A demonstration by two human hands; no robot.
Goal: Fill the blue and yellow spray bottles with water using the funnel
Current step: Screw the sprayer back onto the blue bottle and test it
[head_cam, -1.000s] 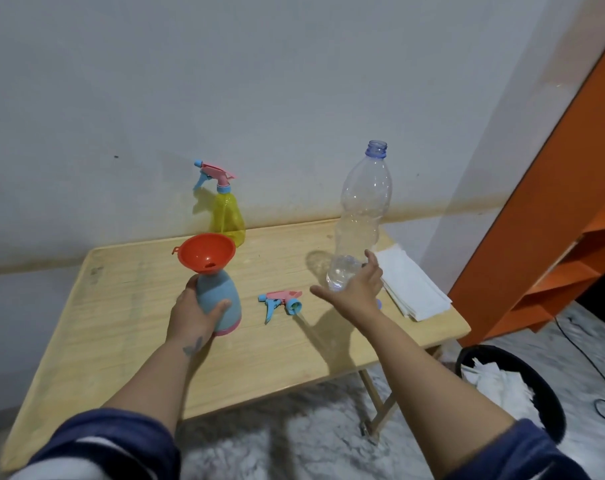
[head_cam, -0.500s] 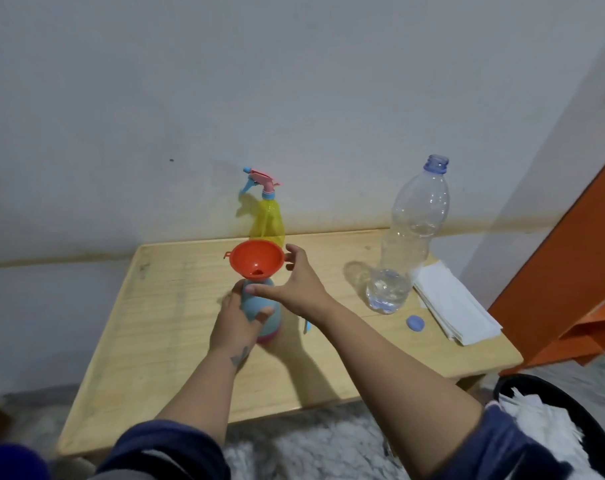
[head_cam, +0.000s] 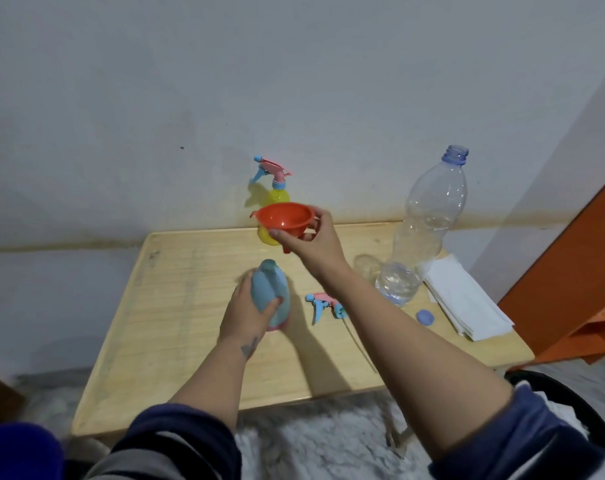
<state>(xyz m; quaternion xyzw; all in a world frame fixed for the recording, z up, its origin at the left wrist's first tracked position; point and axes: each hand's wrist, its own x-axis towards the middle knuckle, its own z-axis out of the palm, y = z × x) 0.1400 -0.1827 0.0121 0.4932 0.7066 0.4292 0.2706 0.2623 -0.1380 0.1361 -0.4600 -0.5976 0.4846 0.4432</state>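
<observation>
The blue spray bottle (head_cam: 270, 292) stands open-necked on the wooden table (head_cam: 176, 327), and my left hand (head_cam: 245, 313) grips its side. My right hand (head_cam: 311, 240) holds the orange funnel (head_cam: 283, 218) in the air above and behind the blue bottle, clear of its neck. The yellow spray bottle (head_cam: 277, 197) stands at the table's back edge with its pink and blue spray head on, partly hidden behind the funnel. A loose pink and blue spray head (head_cam: 323, 304) lies on the table right of the blue bottle. A tall clear water bottle (head_cam: 422, 230) stands uncapped, with a little water at the bottom.
A blue cap (head_cam: 425, 317) lies near the water bottle. White folded napkins (head_cam: 463, 299) sit at the table's right edge. An orange shelf unit (head_cam: 578, 271) stands to the right, and a black bin (head_cam: 571, 400) with white paper is on the floor below it.
My right hand left the water bottle, reached over to the funnel and lifted it off the blue bottle's neck. My left hand stayed on the blue bottle.
</observation>
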